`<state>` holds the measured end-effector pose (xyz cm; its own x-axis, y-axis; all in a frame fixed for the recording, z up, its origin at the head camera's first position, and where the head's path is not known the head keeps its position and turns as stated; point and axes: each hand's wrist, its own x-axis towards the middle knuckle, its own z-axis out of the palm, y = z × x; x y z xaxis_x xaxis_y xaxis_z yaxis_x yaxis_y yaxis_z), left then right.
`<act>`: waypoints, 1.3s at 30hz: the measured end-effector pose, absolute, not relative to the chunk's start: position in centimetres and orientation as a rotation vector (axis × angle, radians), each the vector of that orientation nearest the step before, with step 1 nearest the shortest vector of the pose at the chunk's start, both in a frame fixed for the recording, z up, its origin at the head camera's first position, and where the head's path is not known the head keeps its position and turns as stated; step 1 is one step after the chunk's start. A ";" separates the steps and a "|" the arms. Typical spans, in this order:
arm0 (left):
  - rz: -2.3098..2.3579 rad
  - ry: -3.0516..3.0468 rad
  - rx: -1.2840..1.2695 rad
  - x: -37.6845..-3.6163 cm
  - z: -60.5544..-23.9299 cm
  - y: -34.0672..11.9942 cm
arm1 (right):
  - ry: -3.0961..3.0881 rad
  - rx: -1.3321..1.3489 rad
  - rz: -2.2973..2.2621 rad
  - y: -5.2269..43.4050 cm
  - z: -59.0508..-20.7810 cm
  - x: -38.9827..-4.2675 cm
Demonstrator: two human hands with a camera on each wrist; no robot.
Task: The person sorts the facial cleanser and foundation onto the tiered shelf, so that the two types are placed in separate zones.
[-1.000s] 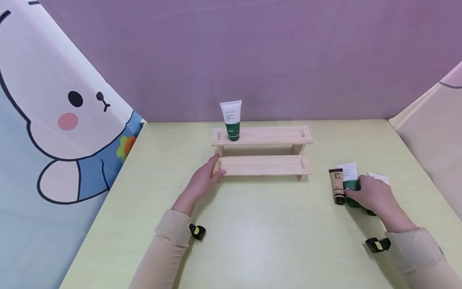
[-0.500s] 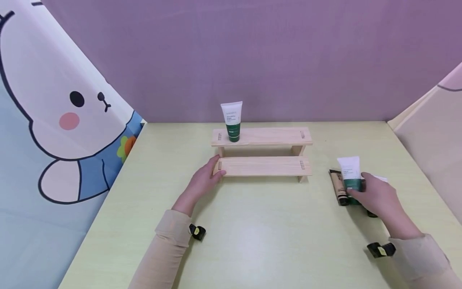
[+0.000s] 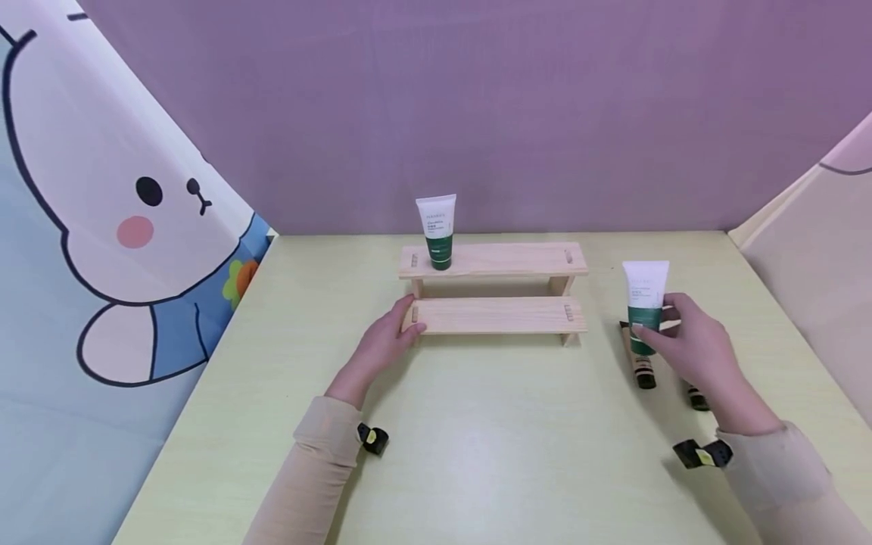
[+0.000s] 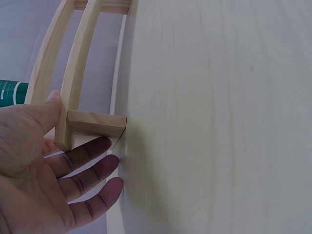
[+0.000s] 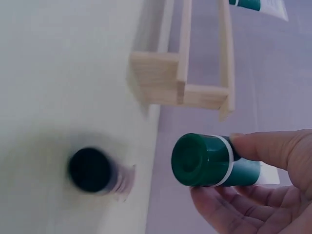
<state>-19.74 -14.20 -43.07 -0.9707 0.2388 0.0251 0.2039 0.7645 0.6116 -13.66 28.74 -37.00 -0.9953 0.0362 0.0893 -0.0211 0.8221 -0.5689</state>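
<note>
My right hand (image 3: pixel 702 348) holds a white squeeze tube with a green lower half (image 3: pixel 646 284) between thumb and fingers. The tube is upright, cap down, raised off the table; its green cap (image 5: pixel 190 160) shows in the right wrist view. At the left end of a two-step wooden shelf (image 3: pixel 497 315), my left hand (image 3: pixel 378 348) grips the lower board. In the left wrist view the thumb lies on that board (image 4: pixel 73 73) and the fingers reach beneath it. A matching white and green tube (image 3: pixel 437 219) stands on the top step, at its left.
A tan tube with a black cap (image 3: pixel 643 371) lies on the table below the held tube. Beside it, a dark cap of another tube (image 3: pixel 698 398) shows, the rest hidden by my right hand. A purple cloth (image 3: pixel 518 113) hangs behind the table.
My right hand has lifted the white and green tube from among the lying tubes and moved it up and slightly left. My left hand stays on the shelf.
</note>
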 end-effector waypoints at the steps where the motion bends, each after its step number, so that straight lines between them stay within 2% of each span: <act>1: 0.993 2.901 0.367 -19.7 -43.1 -14.2 | -2.893 -0.003 0.928 28.4 -36.8 -13.8; 23: 0.970 2.896 0.348 -19.8 -43.2 -14.3 | -2.650 0.186 1.177 21.3 -34.7 -17.9; 39: 0.976 2.883 0.313 -19.7 -43.1 -14.1 | -2.566 0.333 1.320 15.2 -33.9 -22.3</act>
<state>-19.75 -14.06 -43.08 -0.9757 0.2190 -0.0123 0.1665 0.7760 0.6083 -22.28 15.21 -33.90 -0.9463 -0.0929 0.3098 -0.3061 0.5667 -0.7650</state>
